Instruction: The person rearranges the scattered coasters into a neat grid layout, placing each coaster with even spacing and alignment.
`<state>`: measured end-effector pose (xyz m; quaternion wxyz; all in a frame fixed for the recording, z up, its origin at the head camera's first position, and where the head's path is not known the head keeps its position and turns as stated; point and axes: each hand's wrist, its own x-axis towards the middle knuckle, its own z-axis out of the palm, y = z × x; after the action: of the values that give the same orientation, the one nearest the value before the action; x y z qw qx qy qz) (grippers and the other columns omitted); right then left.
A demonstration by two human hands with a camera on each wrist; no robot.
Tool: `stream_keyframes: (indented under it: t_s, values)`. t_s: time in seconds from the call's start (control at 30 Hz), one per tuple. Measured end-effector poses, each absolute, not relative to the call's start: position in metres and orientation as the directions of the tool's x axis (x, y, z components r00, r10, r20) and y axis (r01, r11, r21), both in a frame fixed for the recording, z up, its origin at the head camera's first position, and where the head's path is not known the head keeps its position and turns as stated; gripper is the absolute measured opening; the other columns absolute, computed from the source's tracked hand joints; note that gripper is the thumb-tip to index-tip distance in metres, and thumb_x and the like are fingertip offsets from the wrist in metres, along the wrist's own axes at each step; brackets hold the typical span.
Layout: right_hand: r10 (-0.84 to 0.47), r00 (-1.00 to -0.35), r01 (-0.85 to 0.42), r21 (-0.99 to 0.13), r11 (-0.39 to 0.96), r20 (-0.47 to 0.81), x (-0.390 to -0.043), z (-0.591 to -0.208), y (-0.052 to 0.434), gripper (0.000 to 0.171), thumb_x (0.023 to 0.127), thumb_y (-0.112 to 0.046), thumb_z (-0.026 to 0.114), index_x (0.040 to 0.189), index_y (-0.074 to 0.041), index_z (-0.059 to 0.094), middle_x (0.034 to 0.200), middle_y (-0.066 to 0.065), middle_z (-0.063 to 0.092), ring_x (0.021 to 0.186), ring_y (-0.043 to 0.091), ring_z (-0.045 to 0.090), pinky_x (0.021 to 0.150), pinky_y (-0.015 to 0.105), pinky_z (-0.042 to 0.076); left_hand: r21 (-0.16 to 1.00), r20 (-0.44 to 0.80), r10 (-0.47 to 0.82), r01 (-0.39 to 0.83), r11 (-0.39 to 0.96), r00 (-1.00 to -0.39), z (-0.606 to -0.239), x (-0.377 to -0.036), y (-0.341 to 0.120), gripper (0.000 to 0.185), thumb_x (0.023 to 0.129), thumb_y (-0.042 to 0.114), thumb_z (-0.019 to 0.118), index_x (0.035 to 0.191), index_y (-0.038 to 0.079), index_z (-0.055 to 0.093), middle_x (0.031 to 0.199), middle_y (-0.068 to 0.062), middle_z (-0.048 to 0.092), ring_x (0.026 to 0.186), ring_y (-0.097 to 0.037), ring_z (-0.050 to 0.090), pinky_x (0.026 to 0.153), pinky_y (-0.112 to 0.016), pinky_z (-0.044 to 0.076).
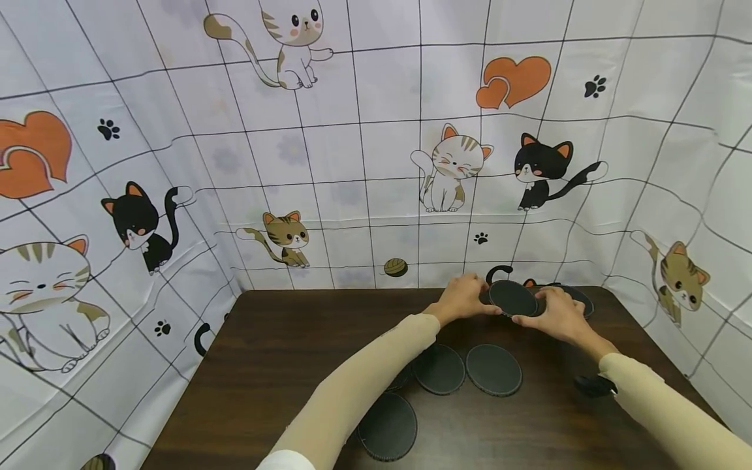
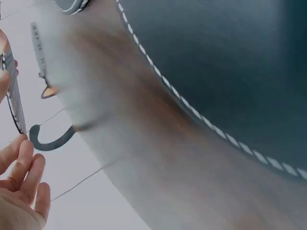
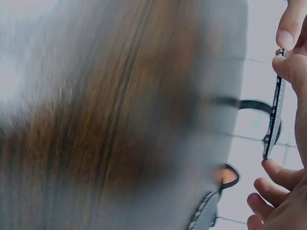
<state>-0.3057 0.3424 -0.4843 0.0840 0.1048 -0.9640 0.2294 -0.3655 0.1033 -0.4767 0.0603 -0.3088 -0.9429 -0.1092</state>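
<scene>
The head view shows a dark round coaster [image 1: 514, 298] between the two hands, near the back edge of the brown table [image 1: 305, 346]. The left hand [image 1: 467, 300] grips its rim on one side with thumb and fingers; the right hand [image 1: 558, 316] pinches the other side. In the right wrist view the coaster appears edge-on, seemingly lifted clear of the wood. A back coaster [image 1: 578, 301] lies just beyond the right hand, while a middle coaster [image 1: 439, 369], a right-hand coaster [image 1: 494, 370] and a front coaster [image 1: 388, 427] lie nearer the person.

The likeliest slip is at the rim — the hold is by fingertips only, so if one side lets go first, the coaster could tip or drop. That close to the back edge, it might slide off against the cat-print sheet [image 1: 388, 156]. The left sleeve [image 1: 358, 378] passes over the nearer coasters — lowering that arm could knock them askew.
</scene>
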Motion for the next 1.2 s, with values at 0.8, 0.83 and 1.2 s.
stream_keyframes:
  t_s: [0.8,0.83,1.2]
  values:
    - [-0.231,-0.858,-0.465,-0.502,0.729,0.459,-0.178,-0.447,0.266,0.079,0.068,-0.037,0.097,0.122,0.006,0.058,0.121,0.024,0.058,0.113,0.046,0.052,0.092,0.070,0.024,0.153,0.447,0.517,0.632,0.760,-0.730,-0.437,-0.208,0.005,0.067,0.082,0.074,0.067,0.115,0.017,0.073,0.103,0.006,0.054,0.092,-0.008,0.051,0.096,-0.032,0.042]
    - [-0.234,-0.858,-0.468,-0.505,0.725,0.458,-0.174,-0.449,0.262,0.078,0.067,-0.037,0.097,0.121,0.005,0.059,0.121,0.024,0.059,0.113,0.045,0.052,0.092,0.070,0.024,0.148,0.440,0.512,0.622,0.769,-0.738,-0.437,-0.200,0.002,0.067,0.083,0.074,0.067,0.115,0.017,0.073,0.103,0.006,0.054,0.093,-0.008,0.051,0.097,-0.033,0.042]
    - [-0.286,-0.901,-0.418,-0.479,0.772,0.326,-0.124,-0.484,0.223,0.081,0.064,-0.051,0.095,0.119,-0.001,0.062,0.119,0.014,0.062,0.108,0.040,0.059,0.087,0.066,0.034,0.132,0.273,0.478,0.525,0.841,-0.835,-0.461,-0.129,-0.034,0.067,0.080,0.076,0.066,0.109,0.017,0.074,0.096,0.009,0.051,0.089,-0.009,0.047,0.090,-0.033,0.041]
